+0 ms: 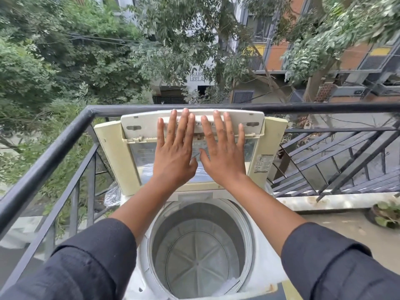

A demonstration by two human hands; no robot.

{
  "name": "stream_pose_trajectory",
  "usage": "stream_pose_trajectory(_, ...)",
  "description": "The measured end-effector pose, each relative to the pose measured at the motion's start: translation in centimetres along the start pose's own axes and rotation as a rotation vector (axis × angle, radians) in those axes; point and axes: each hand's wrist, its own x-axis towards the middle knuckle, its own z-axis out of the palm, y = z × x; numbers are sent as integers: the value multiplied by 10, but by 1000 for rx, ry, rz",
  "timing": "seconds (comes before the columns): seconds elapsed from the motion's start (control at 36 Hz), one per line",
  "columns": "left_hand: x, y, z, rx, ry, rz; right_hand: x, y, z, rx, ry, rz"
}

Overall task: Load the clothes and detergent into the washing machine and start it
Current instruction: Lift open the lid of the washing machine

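A white top-loading washing machine (266,276) stands in front of me on a balcony. Its cream lid (112,156) is raised upright against the railing. The round metal drum (197,256) below is bare, with no clothes inside. My left hand (175,152) and my right hand (223,152) are held flat side by side in front of the lid's inner face, fingers spread, holding nothing. Whether the palms touch the lid I cannot tell. No clothes or detergent are in view.
A black metal railing (54,146) runs along the left and behind the machine. A plastic bag (112,195) sits behind the machine's left corner. A potted plant (387,215) stands on the balcony floor at the right. Trees and buildings lie beyond.
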Motion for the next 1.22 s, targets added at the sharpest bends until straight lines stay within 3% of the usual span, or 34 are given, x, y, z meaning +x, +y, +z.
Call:
stream_pose_trajectory(0.75,-21,11,-20,-62,21,-59,-13,-3,-39,29,-2,34)
stream_pose_trajectory(1.22,-67,33,-9,-224,-45,109,-67,-6,-49,12,-10,186)
